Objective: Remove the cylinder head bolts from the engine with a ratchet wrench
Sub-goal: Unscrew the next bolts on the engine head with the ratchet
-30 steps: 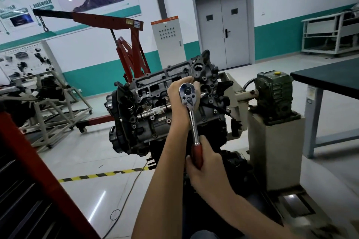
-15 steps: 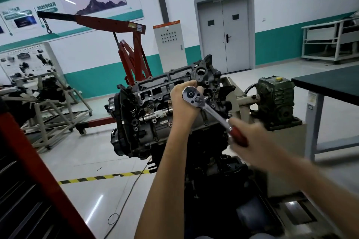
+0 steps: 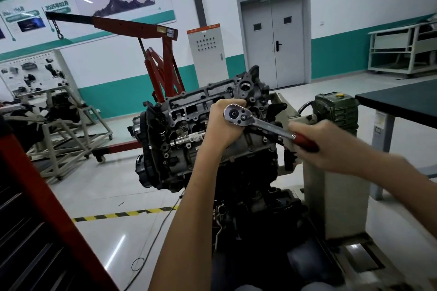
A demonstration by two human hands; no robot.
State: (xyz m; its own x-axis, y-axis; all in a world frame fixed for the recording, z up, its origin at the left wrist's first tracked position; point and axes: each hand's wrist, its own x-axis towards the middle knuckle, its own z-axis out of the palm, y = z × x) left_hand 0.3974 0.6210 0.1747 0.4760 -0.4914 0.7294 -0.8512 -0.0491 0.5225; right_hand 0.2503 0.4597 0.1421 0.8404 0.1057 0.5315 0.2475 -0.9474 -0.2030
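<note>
Head view: engine (image 3: 179, 125), centre frame, mounted on a stand, its head tilted toward the camera. Ratchet (image 3: 267, 126), chrome with a red grip, its round head over the engine's upper right and its handle slanting down to the right. The bolt under it is hidden. Left hand (image 3: 222, 127), centre, fingers curled round the ratchet just behind its head. Right hand (image 3: 331, 146), right of centre, fingers clenched on the red grip, slightly blurred. Green gearbox (image 3: 335, 108), right of the engine. Red hoist (image 3: 132, 23), upper left. Grey door (image 3: 274, 38), upper centre. Dark table (image 3: 402, 99), right edge. Striped tape (image 3: 123, 214), floor, lower left.
</note>
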